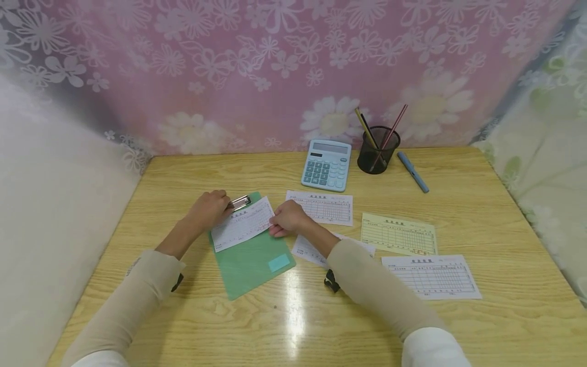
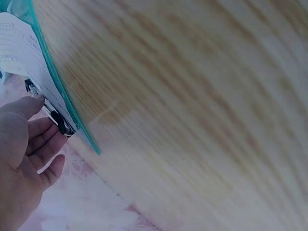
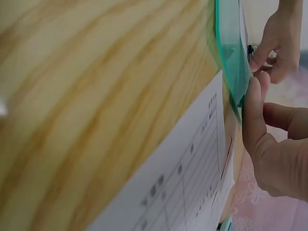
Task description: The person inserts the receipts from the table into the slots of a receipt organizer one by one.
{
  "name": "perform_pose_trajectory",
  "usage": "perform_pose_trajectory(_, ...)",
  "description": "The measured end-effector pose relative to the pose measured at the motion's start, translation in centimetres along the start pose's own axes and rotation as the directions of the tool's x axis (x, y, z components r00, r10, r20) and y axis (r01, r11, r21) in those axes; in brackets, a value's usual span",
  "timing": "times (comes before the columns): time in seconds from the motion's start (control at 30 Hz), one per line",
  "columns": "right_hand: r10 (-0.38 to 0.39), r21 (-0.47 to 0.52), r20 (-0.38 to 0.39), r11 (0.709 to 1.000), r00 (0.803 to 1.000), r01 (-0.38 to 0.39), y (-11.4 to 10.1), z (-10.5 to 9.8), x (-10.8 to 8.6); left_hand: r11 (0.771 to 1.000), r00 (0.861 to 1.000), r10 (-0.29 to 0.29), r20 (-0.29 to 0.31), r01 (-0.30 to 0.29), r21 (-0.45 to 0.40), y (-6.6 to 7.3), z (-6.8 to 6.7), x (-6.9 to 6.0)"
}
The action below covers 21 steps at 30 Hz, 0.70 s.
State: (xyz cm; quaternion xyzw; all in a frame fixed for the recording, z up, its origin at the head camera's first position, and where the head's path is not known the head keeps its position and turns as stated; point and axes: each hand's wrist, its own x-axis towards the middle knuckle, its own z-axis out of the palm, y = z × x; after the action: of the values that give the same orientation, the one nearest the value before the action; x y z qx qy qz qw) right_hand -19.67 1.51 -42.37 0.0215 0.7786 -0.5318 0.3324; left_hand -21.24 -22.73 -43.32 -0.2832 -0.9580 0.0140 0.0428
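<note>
Left of centre in the head view, a printed white slip lies aslant over the upper part of a green clipboard, close to its metal clip. The left hand pinches the clip between thumb and fingers; the right hand, fingers curled, pinches the slip's right edge. Squaring the slip to the board before releasing the clip seems wise, lightly, since thin paper creases. The board looks smooth and stiff, the table wood-grained.
</note>
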Motion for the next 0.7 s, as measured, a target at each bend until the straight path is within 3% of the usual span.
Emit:
perform_pose_trajectory(0.37,-0.001,-0.072,-0.061,0.997,0.998,-0.004,-0.3,1.3,0.2,0.999,1.000,0.009,0.004,-0.008,-0.031,0.6,-0.1,-0.1)
perform_pose_trajectory(0.7,0.018,0.026,-0.048,1.000,0.999,-0.017,-0.3,1.2,0.5,0.999,0.999,0.042,-0.017,-0.042,0.017,0.6,0.1,-0.1)
